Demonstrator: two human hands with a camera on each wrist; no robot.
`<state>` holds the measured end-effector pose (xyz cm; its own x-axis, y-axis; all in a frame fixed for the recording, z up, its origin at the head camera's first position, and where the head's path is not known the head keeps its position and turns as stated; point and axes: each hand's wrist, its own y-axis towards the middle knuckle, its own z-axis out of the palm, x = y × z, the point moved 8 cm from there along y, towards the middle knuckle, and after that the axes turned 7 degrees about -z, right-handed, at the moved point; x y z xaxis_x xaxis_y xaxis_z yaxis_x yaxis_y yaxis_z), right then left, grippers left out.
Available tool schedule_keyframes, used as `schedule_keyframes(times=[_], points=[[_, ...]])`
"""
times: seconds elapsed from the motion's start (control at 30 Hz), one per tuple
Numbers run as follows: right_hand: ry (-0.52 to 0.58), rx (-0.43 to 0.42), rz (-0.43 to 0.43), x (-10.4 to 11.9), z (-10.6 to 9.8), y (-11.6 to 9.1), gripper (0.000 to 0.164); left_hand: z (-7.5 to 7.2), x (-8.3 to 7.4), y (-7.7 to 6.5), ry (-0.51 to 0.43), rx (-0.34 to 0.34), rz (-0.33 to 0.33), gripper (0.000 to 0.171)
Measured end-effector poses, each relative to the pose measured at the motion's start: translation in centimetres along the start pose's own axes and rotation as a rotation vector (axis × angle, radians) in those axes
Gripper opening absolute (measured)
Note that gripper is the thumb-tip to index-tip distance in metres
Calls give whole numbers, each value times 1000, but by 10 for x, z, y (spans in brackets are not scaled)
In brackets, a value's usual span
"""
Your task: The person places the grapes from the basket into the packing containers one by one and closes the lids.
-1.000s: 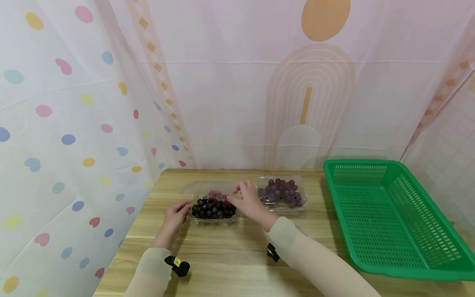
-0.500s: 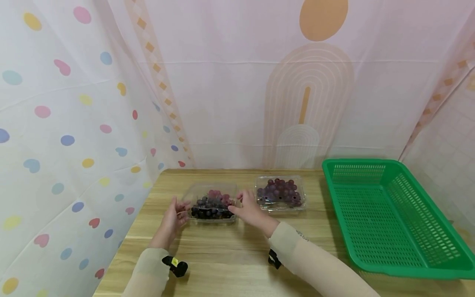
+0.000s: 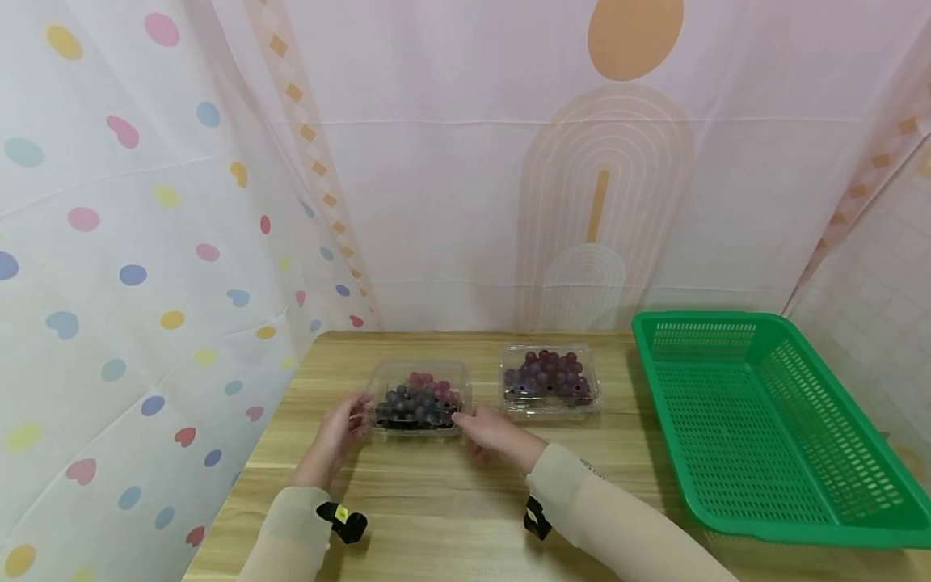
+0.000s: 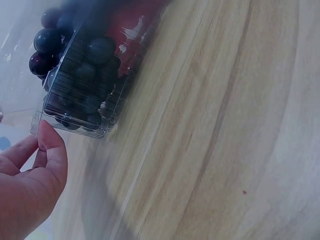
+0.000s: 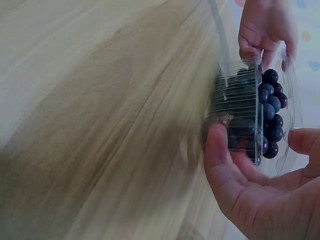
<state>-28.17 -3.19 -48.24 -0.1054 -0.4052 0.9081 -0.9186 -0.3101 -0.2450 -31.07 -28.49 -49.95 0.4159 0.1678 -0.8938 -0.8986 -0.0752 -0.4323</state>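
A clear plastic clamshell box (image 3: 393, 369) of dark grapes (image 3: 414, 402), with some redder ones at the back, stands on the table. Its hinged lid leans low over the fruit; in the right wrist view a gap shows between lid (image 5: 291, 95) and base (image 5: 235, 95). At the box's left end my left hand (image 3: 339, 424) pinches the rim, as seen in the left wrist view. My right hand (image 3: 496, 432) holds the right end, thumb against the lid and fingers on the base. Part of the right fingers is hidden behind the box.
A second clear clamshell box (image 3: 549, 402) of reddish-purple grapes (image 3: 550, 372), lid down, sits just to the right. Farther right is a large green plastic basket (image 3: 680, 477). The wooden table (image 3: 436, 501) meets patterned cloth (image 3: 451, 202) at its back and left.
The lid has come forward and down over the dark grapes. My right hand has moved from above the box to its front right corner. My left hand stays at the left end.
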Motion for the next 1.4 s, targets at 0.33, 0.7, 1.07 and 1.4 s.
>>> schedule_keyframes(times=[0.33,0.7,1.07,1.4], points=[[259,61,20,-12,13,3,31,-1,1,2,25,17,16,30],[396,26,29,-21,18,13,22,1,3,2,154,30,33,44],[406,-52,27,-22,17,14,22,-1,3,1,154,-3,46,44],[370,-83,38,-22,16,14,17,-2,3,3,198,-6,52,43]])
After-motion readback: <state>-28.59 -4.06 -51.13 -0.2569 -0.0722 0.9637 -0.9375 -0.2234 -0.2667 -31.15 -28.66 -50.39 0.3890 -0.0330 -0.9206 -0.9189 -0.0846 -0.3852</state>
